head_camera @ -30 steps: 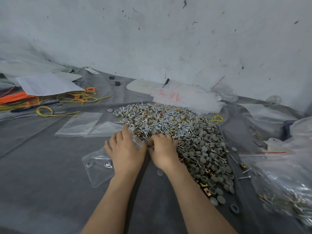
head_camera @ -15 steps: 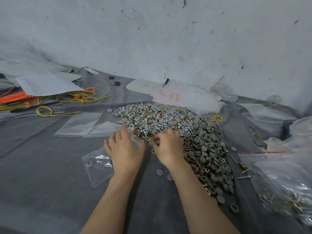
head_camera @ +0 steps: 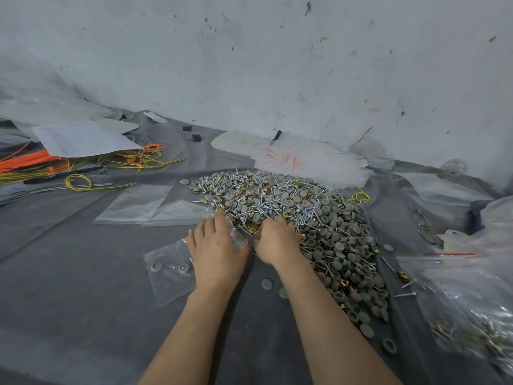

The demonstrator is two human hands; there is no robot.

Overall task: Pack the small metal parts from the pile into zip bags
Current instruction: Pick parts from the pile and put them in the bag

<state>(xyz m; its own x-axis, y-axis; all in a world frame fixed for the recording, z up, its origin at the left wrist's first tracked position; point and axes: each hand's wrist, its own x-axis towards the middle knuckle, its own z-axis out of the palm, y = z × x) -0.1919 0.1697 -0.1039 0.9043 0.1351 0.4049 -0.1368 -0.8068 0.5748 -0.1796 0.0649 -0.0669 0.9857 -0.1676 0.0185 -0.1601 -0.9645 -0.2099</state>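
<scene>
Left hand: the left hand (head_camera: 215,245) was laid on the zip bag (head_camera: 169,270) with its fingers nearly straight. By this the bag was pressed to the grey cloth (head_camera: 69,273) so that it would not slide. It could not be told if the thumb pinched the plastic.
Right hand: the right hand (head_camera: 274,240) was set on the near left edge of the pile (head_camera: 319,218), with its fingers curled down into the parts. What was held in it, if anything, was hidden.
Zip bag: its mouth was turned to the pile and raised a little beside the left thumb, probably so that parts could be pushed in over a short way. Two grey caps were seen inside, at the closed end.
Pile: screws, grey caps and brass clips were heaped in the middle of the cloth, so most of the task was judged not yet done.
Spare bags: the flat spare bags (head_camera: 138,202) were kept just left of the pile, within reach of the left hand.
Filled sack: a big plastic sack (head_camera: 472,315) with parts lay at the right edge of the cloth.
Change: half a second earlier the right hand had been reached deeper into the pile; now it was drawn back beside the bag mouth. The left hand and the bag were not moved. The two loose caps (head_camera: 267,283) between the wrists stayed in place.
</scene>
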